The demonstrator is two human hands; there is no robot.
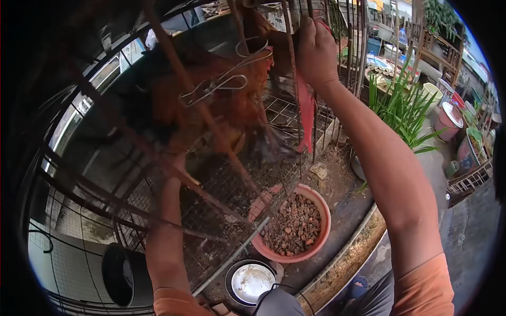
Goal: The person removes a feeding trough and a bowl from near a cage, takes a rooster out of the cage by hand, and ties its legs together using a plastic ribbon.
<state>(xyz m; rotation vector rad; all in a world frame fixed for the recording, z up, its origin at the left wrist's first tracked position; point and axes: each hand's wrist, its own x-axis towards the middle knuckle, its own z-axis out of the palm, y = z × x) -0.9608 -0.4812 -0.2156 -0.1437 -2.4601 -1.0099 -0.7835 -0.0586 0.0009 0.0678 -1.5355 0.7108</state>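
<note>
Behind rusty cage bars (182, 73), a reddish-brown chicken (211, 100) with dark feathers is blurred in the upper middle. My left arm reaches into the cage from below; my left hand (179, 158) is at the bird's underside, its fingers hidden by feathers and bars. At the upper right of the cage, my right hand (318, 55) is closed at the bars, with a pink-red strip of cloth (305, 108) hanging beneath it. A metal wire clip (213, 89) hangs on the bars in front of the chicken.
Below the cage sit a pink bowl of brown chunks (292, 226) and a metal bowl (253, 283). A black bucket (125, 275) lies at lower left. Green plants (398, 108), pots and a pink lidded bucket (449, 122) stand at right.
</note>
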